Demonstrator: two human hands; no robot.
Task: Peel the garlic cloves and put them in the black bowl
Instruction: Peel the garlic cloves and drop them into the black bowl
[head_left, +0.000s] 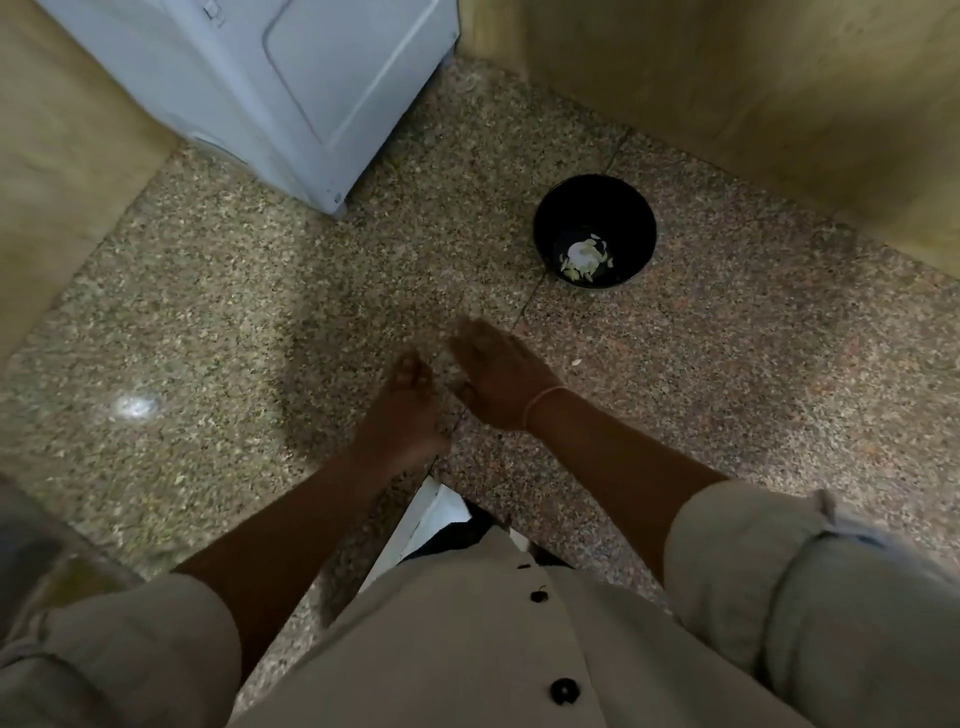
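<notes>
The black bowl (566, 208) stands on the speckled stone desk (260, 312), well apart from both hands, with pale garlic pieces (584, 257) lying in its bottom. The left hand (410, 397) hangs over the desk with its fingers (410, 371) bunched and curled - blur hides whether they pinch anything. Just beside it, the right hand (501, 376) is palm down with its fingers stretched out loosely, holding nothing - a thin band (540, 405) circles its wrist. A small pale scrap (576, 362) lies on the desk between the right hand and the bowl
</notes>
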